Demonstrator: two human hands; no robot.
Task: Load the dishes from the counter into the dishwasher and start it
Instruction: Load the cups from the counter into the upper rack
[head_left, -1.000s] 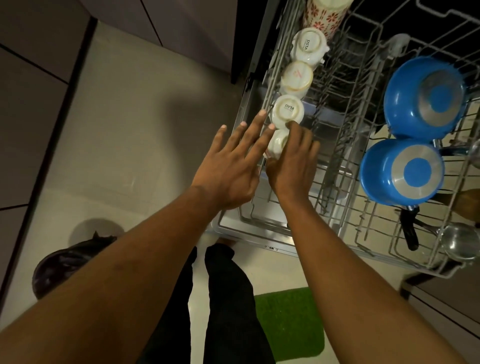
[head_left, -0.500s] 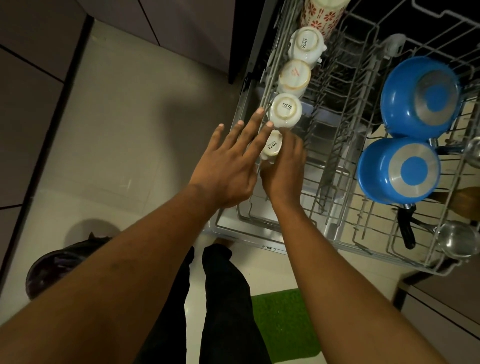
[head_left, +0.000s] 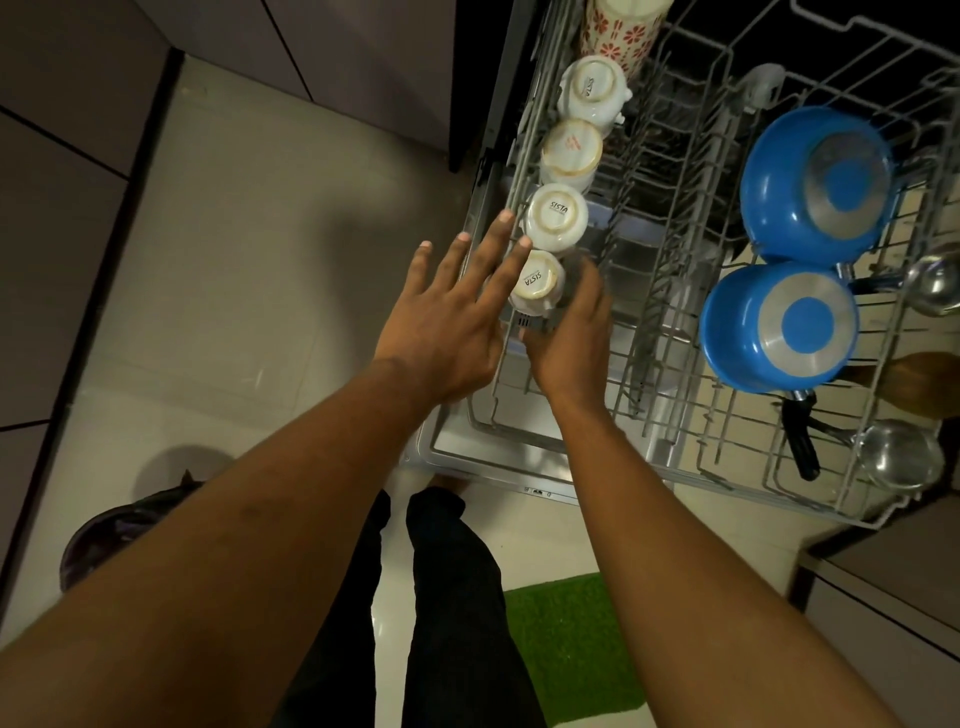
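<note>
The dishwasher's wire rack (head_left: 670, 447) is pulled out. Down its left side stands a row of upturned white cups. The nearest cup (head_left: 537, 283) sits between my hands. My left hand (head_left: 447, 322) is flat with its fingers spread, and its fingertips touch the cup's left side. My right hand (head_left: 571, 332) lies against the cup's right side, its fingers blurred and nearly straight. Its thumb is hidden. Behind this cup stand three more cups (head_left: 556, 218) and a floral tumbler (head_left: 618, 26).
Two blue pots (head_left: 818, 182) (head_left: 779, 325) lie upturned on the rack's right half, with steel ladles (head_left: 898, 457) and a black handle beside them. The open dishwasher door (head_left: 457, 457) is under the rack. On the floor are a green mat (head_left: 566, 644) and a dark bin (head_left: 104, 535).
My right fingers have slid off the top of the nearest cup to its right side, so its base now shows. My left hand has stayed beside it.
</note>
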